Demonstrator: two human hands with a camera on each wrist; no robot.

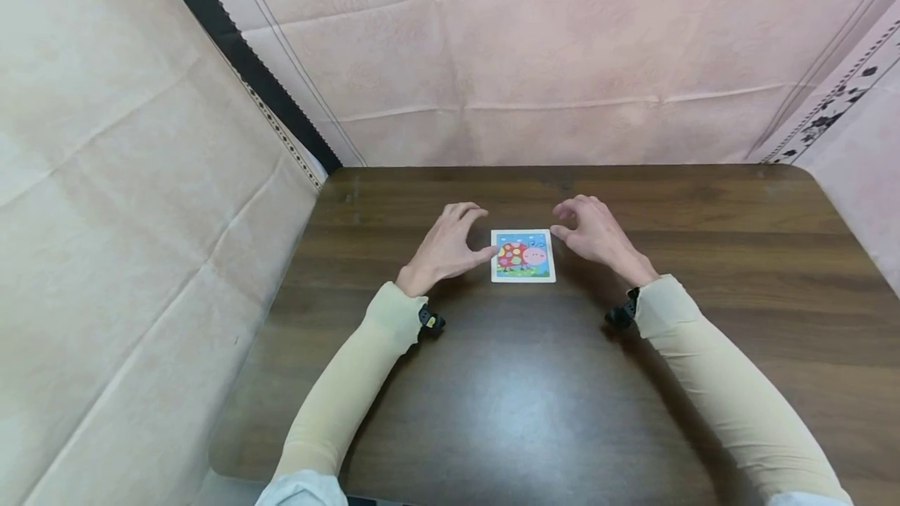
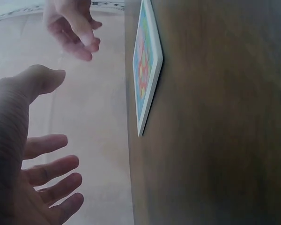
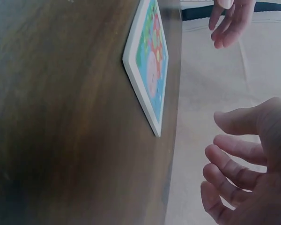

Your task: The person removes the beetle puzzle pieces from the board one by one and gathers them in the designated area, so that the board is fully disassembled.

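A flat, square white-edged board [image 1: 523, 256] with a ladybug picture on a blue and green ground lies face up on the brown wooden table [image 1: 520, 381]. Just to its left is my left hand [image 1: 448, 247], thumb and fingers spread apart, the thumb tip over or beside the board's left edge. My right hand [image 1: 594, 233] hovers off its upper right corner with loosely bent fingers. Both wrist views show the hands raised above the tabletop with nothing in them. In the left wrist view, the board [image 2: 145, 65] shows a thick pale edge.
Pale cloth sheets [image 1: 562, 61] hang behind the table and on its left side [image 1: 141, 256]. A black strip [image 1: 246, 57] runs down the cloth at the back left corner. Dark wrist cameras [image 1: 430, 320] sit under both wrists.
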